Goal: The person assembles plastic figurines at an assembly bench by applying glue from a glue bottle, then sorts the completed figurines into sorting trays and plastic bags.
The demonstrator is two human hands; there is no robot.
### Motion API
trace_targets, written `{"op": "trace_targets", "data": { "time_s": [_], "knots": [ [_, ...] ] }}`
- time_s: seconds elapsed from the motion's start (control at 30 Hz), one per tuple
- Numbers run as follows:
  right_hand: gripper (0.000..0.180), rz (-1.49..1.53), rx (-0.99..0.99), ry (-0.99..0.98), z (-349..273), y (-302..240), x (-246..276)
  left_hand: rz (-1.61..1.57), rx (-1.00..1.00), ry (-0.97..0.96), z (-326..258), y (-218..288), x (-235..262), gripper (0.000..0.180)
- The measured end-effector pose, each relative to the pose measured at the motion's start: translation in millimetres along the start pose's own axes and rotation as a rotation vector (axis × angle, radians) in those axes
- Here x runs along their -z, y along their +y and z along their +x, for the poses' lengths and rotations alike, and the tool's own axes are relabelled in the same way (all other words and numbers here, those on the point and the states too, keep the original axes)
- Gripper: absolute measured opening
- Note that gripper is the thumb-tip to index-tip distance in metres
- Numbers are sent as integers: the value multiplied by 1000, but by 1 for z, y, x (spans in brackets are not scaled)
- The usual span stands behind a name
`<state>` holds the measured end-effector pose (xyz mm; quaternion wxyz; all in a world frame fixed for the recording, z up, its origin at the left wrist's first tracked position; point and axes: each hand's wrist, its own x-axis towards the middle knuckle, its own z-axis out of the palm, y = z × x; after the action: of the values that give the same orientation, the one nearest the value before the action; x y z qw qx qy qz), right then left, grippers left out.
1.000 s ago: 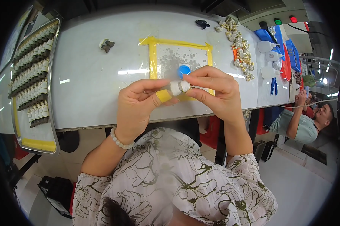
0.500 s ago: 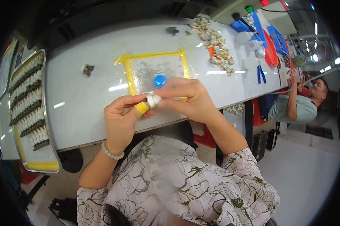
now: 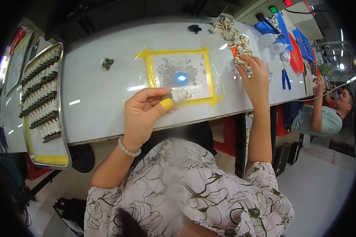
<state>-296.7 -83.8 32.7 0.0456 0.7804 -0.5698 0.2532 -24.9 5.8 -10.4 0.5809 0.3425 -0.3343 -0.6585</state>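
Note:
My left hand [image 3: 142,112], with a yellow wrap on its thumb, pinches a small figurine-like piece [image 3: 180,95] with a white body and a dark grey end. It is held just above the near edge of a square of yellow tape [image 3: 150,71] on the table. A round blue cap-like thing [image 3: 181,78] lies inside the square, on a grey-spotted surface. My right hand [image 3: 257,77] is at the near end of a pile of small white and gold pieces [image 3: 241,39]. Its thumb and forefinger are apart around some of them, beside an orange piece [image 3: 234,52].
On the left, a metal tray [image 3: 65,130] carries rows of white-and-dark pieces. A loose one [image 3: 106,63] and a black scrap [image 3: 194,28] lie on the table. White bottles [image 3: 268,39], blue pliers [image 3: 285,79] and a red tray [image 3: 296,57] stand right. A co-worker [image 3: 318,118] sits beyond.
My right hand has left the piece and moved right to the pile. My left hand still holds the piece. The whole view has shifted slightly.

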Motion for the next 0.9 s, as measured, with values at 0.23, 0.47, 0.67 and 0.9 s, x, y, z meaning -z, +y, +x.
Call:
{"op": "trace_targets", "data": {
  "time_s": [0.23,0.47,0.67,0.9],
  "knots": [
    [20,329,-171,-118,0,-5,-17,15,-64,11,3,0,3,24],
    [19,539,-97,-284,-12,-20,-21,-41,65,75,-3,17,-5,26],
    [26,429,-21,-229,-27,-14,-26,-31,-3,130,-36,36,11,26],
    [30,403,-85,-224,-30,-16,-33,1257,-634,901,-114,130,137,28]
  ]
}}
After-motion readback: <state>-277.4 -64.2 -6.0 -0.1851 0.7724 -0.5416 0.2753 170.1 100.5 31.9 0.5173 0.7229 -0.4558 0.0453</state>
